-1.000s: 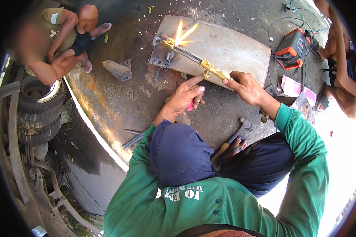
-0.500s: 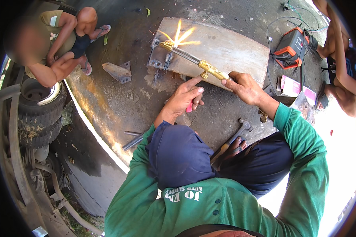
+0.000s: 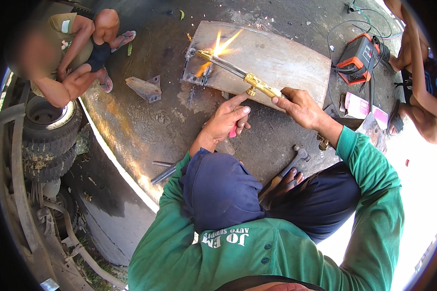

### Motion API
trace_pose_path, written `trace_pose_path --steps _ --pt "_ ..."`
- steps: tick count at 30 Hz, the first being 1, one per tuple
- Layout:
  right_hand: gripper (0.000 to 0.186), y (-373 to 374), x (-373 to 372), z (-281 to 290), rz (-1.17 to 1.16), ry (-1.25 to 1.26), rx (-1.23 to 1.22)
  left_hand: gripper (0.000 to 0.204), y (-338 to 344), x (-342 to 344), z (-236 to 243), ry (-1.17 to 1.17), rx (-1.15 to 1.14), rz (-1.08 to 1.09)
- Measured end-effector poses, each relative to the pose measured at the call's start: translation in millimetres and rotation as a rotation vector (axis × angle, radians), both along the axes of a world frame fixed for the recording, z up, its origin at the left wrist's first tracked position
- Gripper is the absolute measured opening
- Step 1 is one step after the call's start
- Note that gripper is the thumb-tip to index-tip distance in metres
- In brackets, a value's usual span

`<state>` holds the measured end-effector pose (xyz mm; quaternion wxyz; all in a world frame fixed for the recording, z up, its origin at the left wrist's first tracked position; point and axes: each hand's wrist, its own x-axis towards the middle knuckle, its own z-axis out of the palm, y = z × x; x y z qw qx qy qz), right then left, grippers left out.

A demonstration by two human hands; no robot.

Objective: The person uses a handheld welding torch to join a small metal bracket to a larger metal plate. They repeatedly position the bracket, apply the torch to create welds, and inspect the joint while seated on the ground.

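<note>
My right hand [image 3: 303,107] is closed around the handle of a brass cutting torch [image 3: 261,86]. The torch head is over the left end of a curved metal plate [image 3: 281,51], and yellow-orange flame [image 3: 222,46] flares around it. Beneath the torch, my left hand [image 3: 226,120] is partly closed on a small pink object [image 3: 233,131], mostly hidden by the fingers. Its index finger reaches to the torch's valve knob [image 3: 250,91]. Dark lines and marks run across the plate near the flame.
A hammer [image 3: 296,160] lies by my foot, and metal tubes [image 3: 164,172] lie left. A bent metal piece [image 3: 145,88] rests on the floor. An orange-black machine [image 3: 358,58] with cables stands right. One person [image 3: 77,53] squats far left, another [image 3: 417,92] right. Tyres [image 3: 48,140] stand left.
The flame has changed shape, from several streaks fanning upward to a brighter burst up and right with an orange lick below the torch head. Both hands and the torch stay in place.
</note>
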<state>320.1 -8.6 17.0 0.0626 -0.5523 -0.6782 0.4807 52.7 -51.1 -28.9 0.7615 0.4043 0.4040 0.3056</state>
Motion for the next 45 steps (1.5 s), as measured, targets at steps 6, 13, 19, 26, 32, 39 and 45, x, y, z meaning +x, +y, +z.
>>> trace_pose_path --steps 6,13,19,26,32,39,45 --pt "0.065 0 0 2 -0.008 0.000 -0.006 0.059 0 1 0 -0.033 -0.002 0.009" --pt "0.064 1 0 1 0.004 0.012 -0.010 0.059 0 0 -2 -0.030 -0.014 0.014" --pt "0.063 1 0 2 -0.010 0.021 -0.006 0.060 1 1 -1 -0.010 -0.011 -0.001" --pt "0.064 2 0 -1 -0.009 0.021 0.012 0.060 1 2 1 -0.001 -0.011 -0.003" --pt "0.059 -1 2 -11 -0.023 0.039 0.065 0.059 2 4 1 -0.016 -0.020 0.021" --pt "0.066 2 1 -2 -0.015 0.019 -0.004 0.059 1 4 2 -0.013 -0.016 0.024" --pt "0.067 1 1 -1 -0.022 0.031 -0.013 0.059 1 3 1 -0.012 -0.019 0.019"
